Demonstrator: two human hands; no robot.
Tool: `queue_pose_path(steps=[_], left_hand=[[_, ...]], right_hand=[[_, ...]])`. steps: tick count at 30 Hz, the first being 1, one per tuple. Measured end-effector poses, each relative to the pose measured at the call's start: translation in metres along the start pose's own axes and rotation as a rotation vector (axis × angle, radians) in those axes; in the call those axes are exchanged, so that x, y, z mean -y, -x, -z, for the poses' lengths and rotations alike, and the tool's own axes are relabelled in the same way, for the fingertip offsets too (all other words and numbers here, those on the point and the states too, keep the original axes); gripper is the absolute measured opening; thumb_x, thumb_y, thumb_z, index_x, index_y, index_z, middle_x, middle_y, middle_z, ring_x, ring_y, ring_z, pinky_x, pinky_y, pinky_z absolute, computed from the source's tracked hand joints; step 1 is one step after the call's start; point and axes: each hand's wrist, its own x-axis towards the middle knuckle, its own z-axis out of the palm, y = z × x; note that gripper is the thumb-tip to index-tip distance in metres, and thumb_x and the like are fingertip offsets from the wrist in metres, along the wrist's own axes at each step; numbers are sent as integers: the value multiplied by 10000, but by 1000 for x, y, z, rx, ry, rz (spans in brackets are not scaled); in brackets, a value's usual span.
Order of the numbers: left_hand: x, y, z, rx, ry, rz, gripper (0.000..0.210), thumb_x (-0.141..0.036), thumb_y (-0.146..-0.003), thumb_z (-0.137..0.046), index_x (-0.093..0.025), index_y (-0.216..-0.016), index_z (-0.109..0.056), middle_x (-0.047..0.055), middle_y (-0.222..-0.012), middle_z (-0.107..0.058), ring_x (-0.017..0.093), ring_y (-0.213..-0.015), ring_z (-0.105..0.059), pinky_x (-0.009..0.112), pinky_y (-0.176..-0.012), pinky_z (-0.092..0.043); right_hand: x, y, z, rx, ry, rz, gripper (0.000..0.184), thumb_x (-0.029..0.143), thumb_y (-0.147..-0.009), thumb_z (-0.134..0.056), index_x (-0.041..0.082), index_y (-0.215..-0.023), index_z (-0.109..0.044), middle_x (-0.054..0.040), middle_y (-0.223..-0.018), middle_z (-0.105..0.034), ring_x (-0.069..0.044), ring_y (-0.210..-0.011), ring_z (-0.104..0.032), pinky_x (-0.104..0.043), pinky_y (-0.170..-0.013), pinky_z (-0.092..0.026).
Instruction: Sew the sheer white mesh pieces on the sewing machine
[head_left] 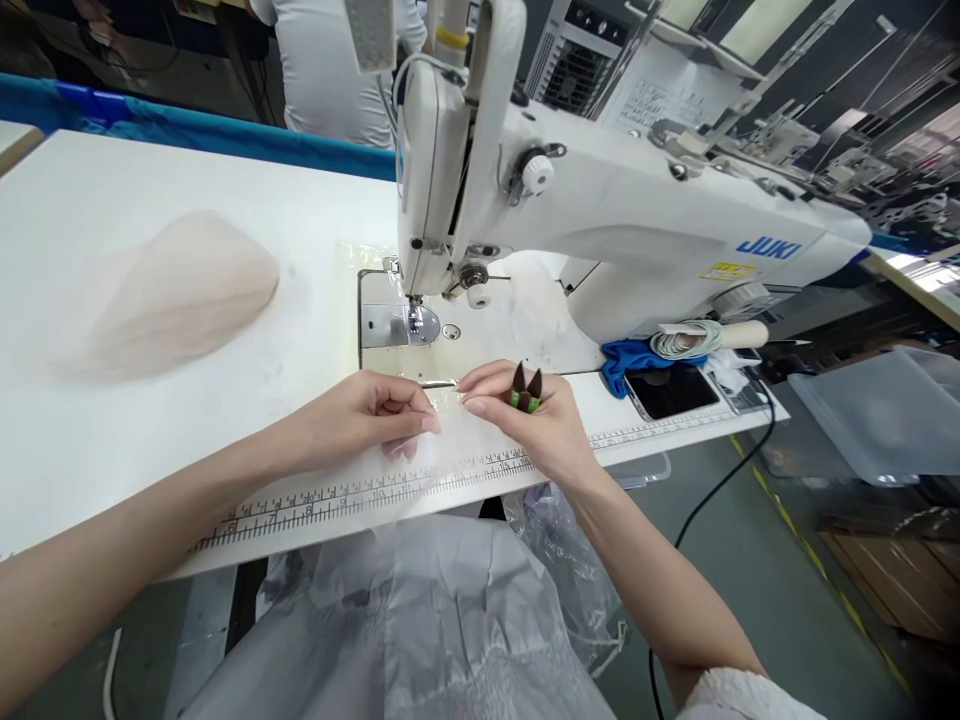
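Observation:
Just in front of the sewing machine (645, 200), my left hand (379, 415) pinches a thin, see-through piece of fabric (442, 440), its lower fingertips showing faintly through it. My right hand (547, 420) is closed close beside it, thumb and forefinger pinching the same sheer piece. Thread snips (525, 390) with dark pointed blades and green parts are tucked in the right hand, tips pointing away from me. Both hands are nearer to me than the presser foot (415, 318), apart from it. The sheer fabric's edges are hard to make out against the white table.
A sheer beige fabric piece (195, 290) lies on the white table (135, 190) at left. Printed ruler tape (315, 510) runs along the front edge. At right are a phone (671, 390), blue cloth (626, 360) and coiled cord (686, 340). Beyond stands a person in white (330, 70).

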Motion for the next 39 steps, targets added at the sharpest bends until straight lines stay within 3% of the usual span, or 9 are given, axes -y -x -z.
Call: queue_pose_path(steps=[4, 8, 10, 14, 18, 20, 23, 31, 39], left_hand=[[1, 1, 2, 33, -18, -21, 275, -408, -887, -581, -182, -739, -630, -28, -612, -588, 96, -558, -502, 219, -566, -411], [1, 1, 2, 51, -31, -45, 260, -379, -869, -603, -183, -699, -610, -31, -592, -583, 97, -556, -503, 221, -571, -418], [2, 0, 2, 32, -20, -44, 265, -401, -862, -606, -186, -708, -615, -30, -585, -578, 104, -555, -514, 230, -574, -432], [3, 0, 3, 0, 8, -51, 259, -411, -873, -594, -189, -746, -632, -30, -590, -566, 109, -571, -517, 243, -604, -450], [2, 3, 4, 7, 57, -63, 219, -404, -889, -586, -199, -843, -646, -6, -741, -646, 123, -678, -585, 264, -690, -502], [1, 4, 4, -6, 53, -63, 217, -409, -888, -587, -201, -877, -649, 11, -828, -674, 136, -738, -618, 279, -720, -524], [3, 3, 2, -46, 11, -84, 223, -409, -887, -585, -200, -888, -662, 9, -802, -677, 132, -706, -622, 274, -692, -530], [9, 1, -3, -331, -236, -191, 205, -393, -879, -602, -219, -953, -682, 12, -898, -705, 131, -744, -627, 243, -657, -489], [6, -2, -2, -497, -266, -141, 209, -414, -885, -607, -224, -891, -693, 9, -946, -701, 149, -819, -607, 249, -696, -465]], right_hand=[[-6, -4, 1, 225, -108, -82, 213, 393, -925, -568, 208, -830, -521, 24, -717, -631, -49, -414, -315, -216, -405, -282], [-3, -7, 8, -113, 256, 76, 236, 330, -927, -562, 213, -742, -474, 48, -642, -497, -82, -548, -422, -218, -512, -345], [5, -4, 10, -117, 335, 66, 222, 321, -935, -546, 212, -748, -497, 42, -643, -513, -92, -573, -452, -225, -539, -364], [24, 15, 30, 230, 435, -165, 199, 340, -920, -562, 201, -785, -608, 31, -639, -566, -100, -581, -489, -219, -521, -368], [34, 53, 97, 474, 706, -441, 242, 399, -913, -537, 235, -868, -709, -13, -680, -674, -159, -606, -605, -268, -547, -453], [37, 73, 136, 361, 975, -399, 250, 422, -837, -610, 271, -990, -737, -71, -929, -739, -247, -772, -685, -324, -588, -506], [37, 88, 166, -44, 1425, -531, 307, 508, -815, -619, 256, -926, -757, -131, -694, -722, -288, -547, -656, -336, -391, -406], [-12, 42, 104, -78, 1369, -181, 391, 397, -953, -399, 229, -1254, -586, -88, -1073, -651, -181, -637, -612, -300, -503, -424], [-32, 30, 114, -176, 1403, 70, 343, 203, -915, -434, 187, -1178, -654, -136, -1109, -638, -319, -1039, -578, -453, -822, -459]])
